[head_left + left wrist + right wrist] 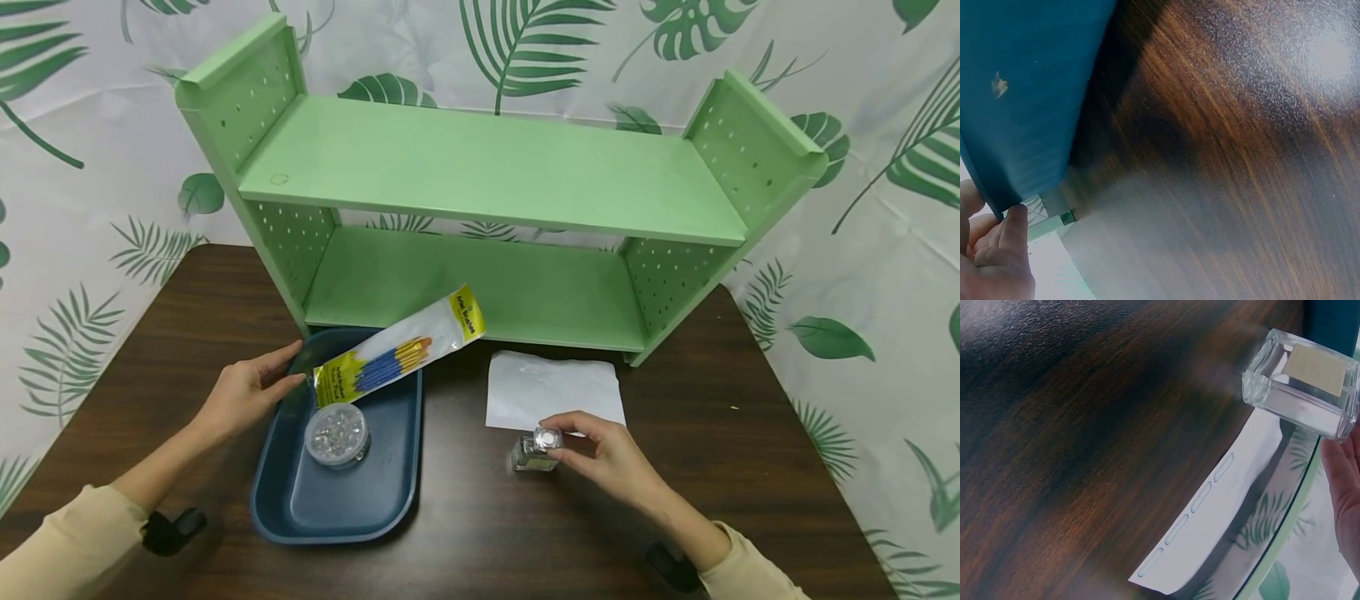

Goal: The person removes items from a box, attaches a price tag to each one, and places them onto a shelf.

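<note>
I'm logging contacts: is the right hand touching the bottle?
Touching: the head view shows the right hand pinching the bottle by its cap.

The right hand (600,452) pinches a bottle (532,458) (left hand (243,389) grips a tray (375,502)).

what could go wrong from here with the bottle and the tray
The right hand pinches the glass bottle near its top, so it might slip and knock against the table. The brush packet sticks out past the rim of the blue tray, which the left hand grips; if the tray is tugged, the packet could slide off.
</note>
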The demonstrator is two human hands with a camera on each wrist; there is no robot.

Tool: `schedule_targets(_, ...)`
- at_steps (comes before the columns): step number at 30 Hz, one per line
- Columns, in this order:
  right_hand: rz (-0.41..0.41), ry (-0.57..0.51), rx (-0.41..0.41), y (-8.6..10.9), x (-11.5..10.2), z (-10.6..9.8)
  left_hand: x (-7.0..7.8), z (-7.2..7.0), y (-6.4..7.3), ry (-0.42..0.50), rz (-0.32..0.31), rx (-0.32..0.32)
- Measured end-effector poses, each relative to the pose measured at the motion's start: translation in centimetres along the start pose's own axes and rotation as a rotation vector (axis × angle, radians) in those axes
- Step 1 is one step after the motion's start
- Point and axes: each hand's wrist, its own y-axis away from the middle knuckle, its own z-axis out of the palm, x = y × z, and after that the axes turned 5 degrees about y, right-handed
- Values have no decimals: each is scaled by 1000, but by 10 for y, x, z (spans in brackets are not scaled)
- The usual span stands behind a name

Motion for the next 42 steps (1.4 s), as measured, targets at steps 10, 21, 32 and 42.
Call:
schedule_targets(10, -3, -24, -15, 1, 0, -2, 2, 1, 0, -8, 9, -1)
schedule_targets(21, 79, -56, 12, -1, 1, -15, 1, 2, 0, -35, 15, 12)
schedule_targets(32, 432, 387, 234, -17, 61, -48, 0, -1, 3, -17, -10, -1)
schedule_targets(42, 591, 460, 133, -25, 85, -48, -1, 0, 2, -9, -4, 5)
